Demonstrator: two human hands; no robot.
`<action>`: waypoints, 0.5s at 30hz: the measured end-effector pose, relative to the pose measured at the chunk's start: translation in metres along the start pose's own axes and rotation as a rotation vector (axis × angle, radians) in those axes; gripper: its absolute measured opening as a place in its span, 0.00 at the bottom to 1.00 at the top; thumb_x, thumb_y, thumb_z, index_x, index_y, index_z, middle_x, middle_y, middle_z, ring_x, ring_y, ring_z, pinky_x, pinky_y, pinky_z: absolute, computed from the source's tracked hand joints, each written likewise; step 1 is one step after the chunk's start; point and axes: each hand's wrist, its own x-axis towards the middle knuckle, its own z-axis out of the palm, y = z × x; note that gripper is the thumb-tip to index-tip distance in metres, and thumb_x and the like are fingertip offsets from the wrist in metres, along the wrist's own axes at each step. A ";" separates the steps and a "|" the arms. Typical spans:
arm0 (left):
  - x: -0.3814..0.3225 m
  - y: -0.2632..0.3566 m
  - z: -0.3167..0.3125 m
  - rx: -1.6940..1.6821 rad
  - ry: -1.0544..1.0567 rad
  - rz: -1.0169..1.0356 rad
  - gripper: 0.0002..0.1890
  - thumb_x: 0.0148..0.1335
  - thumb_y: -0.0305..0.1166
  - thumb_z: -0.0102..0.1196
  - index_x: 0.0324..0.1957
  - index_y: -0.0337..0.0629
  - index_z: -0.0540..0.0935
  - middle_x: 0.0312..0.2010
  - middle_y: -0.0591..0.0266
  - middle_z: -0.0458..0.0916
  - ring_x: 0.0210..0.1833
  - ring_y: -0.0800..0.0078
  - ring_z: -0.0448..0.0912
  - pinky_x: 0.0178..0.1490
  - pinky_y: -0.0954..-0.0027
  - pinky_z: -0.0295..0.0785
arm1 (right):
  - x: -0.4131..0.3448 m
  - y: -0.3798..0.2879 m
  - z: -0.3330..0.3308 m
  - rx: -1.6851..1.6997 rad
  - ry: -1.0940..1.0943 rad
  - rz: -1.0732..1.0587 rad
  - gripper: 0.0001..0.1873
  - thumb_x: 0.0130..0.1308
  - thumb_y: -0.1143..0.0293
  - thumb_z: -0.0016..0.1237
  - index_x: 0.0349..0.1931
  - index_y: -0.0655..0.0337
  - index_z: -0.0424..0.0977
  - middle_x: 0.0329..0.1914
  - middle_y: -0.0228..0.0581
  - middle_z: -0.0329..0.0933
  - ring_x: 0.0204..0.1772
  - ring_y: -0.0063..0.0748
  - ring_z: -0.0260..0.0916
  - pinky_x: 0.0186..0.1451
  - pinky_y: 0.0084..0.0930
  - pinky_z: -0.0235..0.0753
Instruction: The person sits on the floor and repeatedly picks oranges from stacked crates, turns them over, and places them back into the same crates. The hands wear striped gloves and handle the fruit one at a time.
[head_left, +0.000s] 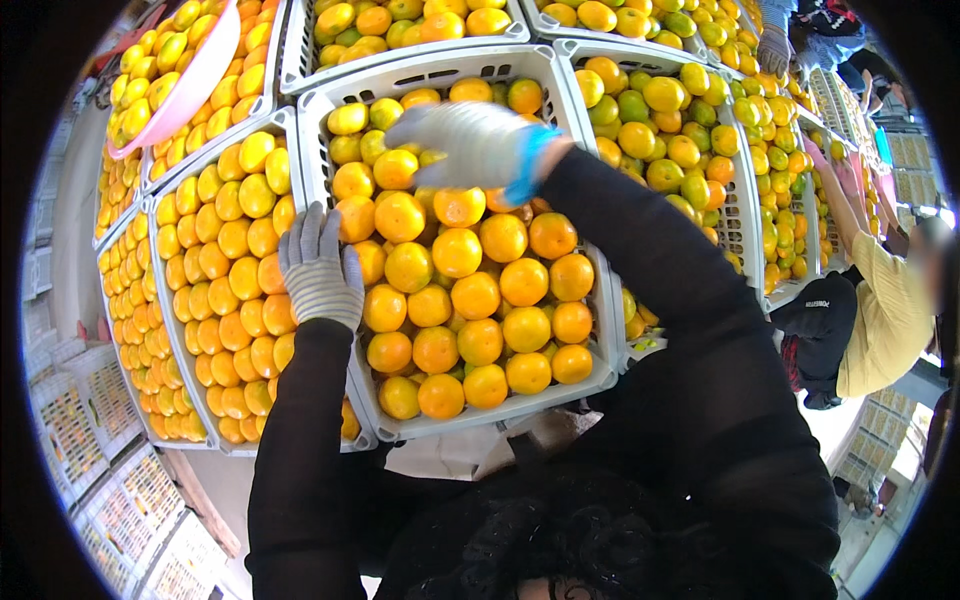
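Observation:
Before me stands a grey plastic crate (442, 427) of orange and yellow-green mandarins (480, 341). Its near part holds large fruit in neat rows; the far part lies lower and looser. My left hand (321, 266), in a striped grey knit glove, rests with its fingers flat over the crate's left rim, touching fruit there, and grips nothing. Blurred by motion, my right hand (469, 146) reaches over the far fruit, gloved, with a blue band (534, 161) at the wrist. Its fingers point left; whether a fruit is in them cannot be seen.
Full crates of mandarins (232, 255) adjoin on the left. A pink basin (187, 90) holds fruit at the upper left. On the right, another crate (652, 135) holds greener fruit. A person in a yellow shirt (885, 322) works at the right; a gloved hand (772, 51) shows farther back.

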 end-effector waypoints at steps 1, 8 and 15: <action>-0.002 -0.001 -0.005 0.009 -0.008 -0.005 0.28 0.60 0.34 0.56 0.64 0.43 0.72 0.67 0.52 0.68 0.71 0.50 0.63 0.75 0.44 0.51 | -0.018 0.022 -0.017 -0.028 0.074 0.014 0.24 0.62 0.62 0.59 0.58 0.56 0.76 0.56 0.43 0.77 0.57 0.44 0.77 0.59 0.36 0.77; -0.003 -0.004 0.003 0.003 -0.009 0.007 0.29 0.59 0.33 0.56 0.65 0.44 0.72 0.68 0.53 0.67 0.72 0.52 0.62 0.76 0.45 0.50 | -0.278 0.203 -0.167 -0.316 0.378 0.846 0.15 0.69 0.64 0.51 0.52 0.60 0.79 0.43 0.36 0.83 0.41 0.31 0.80 0.48 0.26 0.77; -0.002 -0.004 0.005 0.025 -0.024 0.030 0.29 0.59 0.32 0.55 0.65 0.44 0.71 0.69 0.53 0.67 0.73 0.51 0.61 0.76 0.46 0.50 | -0.382 0.230 -0.068 -0.006 -0.024 1.390 0.28 0.70 0.58 0.52 0.68 0.52 0.67 0.64 0.42 0.73 0.61 0.41 0.74 0.63 0.33 0.74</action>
